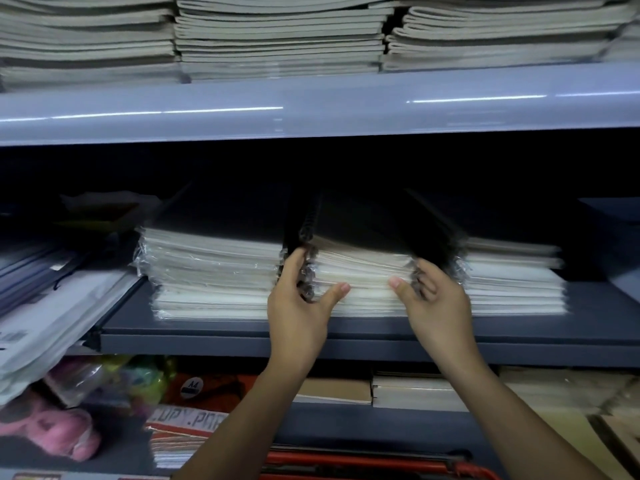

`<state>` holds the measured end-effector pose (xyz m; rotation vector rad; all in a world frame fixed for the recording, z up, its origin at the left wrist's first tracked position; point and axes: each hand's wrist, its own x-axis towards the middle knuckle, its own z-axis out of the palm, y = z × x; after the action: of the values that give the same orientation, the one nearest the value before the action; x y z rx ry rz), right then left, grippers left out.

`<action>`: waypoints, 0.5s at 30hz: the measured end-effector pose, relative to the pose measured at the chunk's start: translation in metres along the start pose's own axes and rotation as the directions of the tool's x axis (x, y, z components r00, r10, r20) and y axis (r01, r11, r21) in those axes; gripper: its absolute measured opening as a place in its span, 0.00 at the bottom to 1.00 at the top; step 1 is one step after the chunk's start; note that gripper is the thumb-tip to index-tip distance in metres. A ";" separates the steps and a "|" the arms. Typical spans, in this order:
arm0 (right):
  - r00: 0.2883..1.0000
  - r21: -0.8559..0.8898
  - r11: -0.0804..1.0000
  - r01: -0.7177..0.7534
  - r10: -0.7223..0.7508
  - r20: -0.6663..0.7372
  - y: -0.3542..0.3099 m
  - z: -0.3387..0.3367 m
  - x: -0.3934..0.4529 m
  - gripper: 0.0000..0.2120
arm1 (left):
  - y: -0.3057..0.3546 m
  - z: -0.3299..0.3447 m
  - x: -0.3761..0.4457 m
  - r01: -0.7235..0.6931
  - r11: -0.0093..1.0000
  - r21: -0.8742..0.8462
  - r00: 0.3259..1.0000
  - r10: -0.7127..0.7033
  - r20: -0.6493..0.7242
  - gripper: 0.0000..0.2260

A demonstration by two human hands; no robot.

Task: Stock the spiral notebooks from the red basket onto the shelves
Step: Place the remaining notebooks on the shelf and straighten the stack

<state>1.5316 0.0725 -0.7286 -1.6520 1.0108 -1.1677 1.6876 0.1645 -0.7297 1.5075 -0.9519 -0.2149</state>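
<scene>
Red basket (pixel 381 467) cut off by the bottom edge.

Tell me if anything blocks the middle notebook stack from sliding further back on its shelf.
Nothing visible does. The left hand and right hand grip the front corners of the middle notebook stack on the shelf. The space behind is dark, so the back cannot be checked. Neighbouring stacks sit beside it, not behind.
</scene>
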 end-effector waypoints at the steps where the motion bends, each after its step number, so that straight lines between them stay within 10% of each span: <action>1: 1.000 0.003 1.000 -0.011 0.011 0.019 -0.003 -0.002 -0.001 0.28 | -0.002 -0.002 -0.002 0.007 1.000 -0.003 1.000 -0.007 0.021 0.33; 6: 0.996 0.026 1.000 0.014 -0.016 0.087 -0.003 -0.007 -0.002 0.30 | 0.000 -0.007 -0.003 -0.001 0.997 0.082 0.987 -0.012 0.158 0.53; 15: 1.000 0.014 1.000 0.011 -0.011 -0.018 -0.003 -0.004 -0.002 0.22 | 0.004 -0.003 -0.005 -0.006 0.989 0.147 0.991 -0.014 0.130 0.50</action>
<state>1.5275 0.0747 -0.7253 -1.6402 1.0035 -1.1968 1.6849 0.1706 -0.7278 1.6459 -1.0884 -0.2534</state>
